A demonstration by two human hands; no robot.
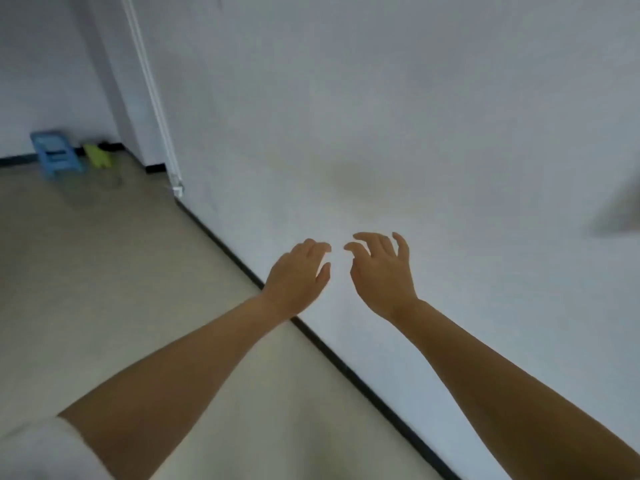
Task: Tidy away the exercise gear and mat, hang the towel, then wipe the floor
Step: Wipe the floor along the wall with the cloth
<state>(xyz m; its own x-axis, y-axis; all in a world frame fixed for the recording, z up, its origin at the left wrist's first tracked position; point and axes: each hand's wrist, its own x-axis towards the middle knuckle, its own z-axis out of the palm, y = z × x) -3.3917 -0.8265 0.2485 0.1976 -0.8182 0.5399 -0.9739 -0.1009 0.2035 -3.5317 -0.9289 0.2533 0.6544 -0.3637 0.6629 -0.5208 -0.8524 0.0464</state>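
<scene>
Before wall (415, 116): left hand (299, 275), right hand (381, 271) empty.

Both arms reach forward toward a white wall (415, 116). The left hand (298, 275) and the right hand (381, 275) are near each other, with fingers loosely spread and curled, and they hold nothing. A black baseboard (349, 370) runs along the bottom of the wall beside the pale floor (104, 271). Far back at the left, a small blue stool (55, 154) stands on the floor, and a green thing (98, 155) lies just beside it. The picture is a little blurred.
</scene>
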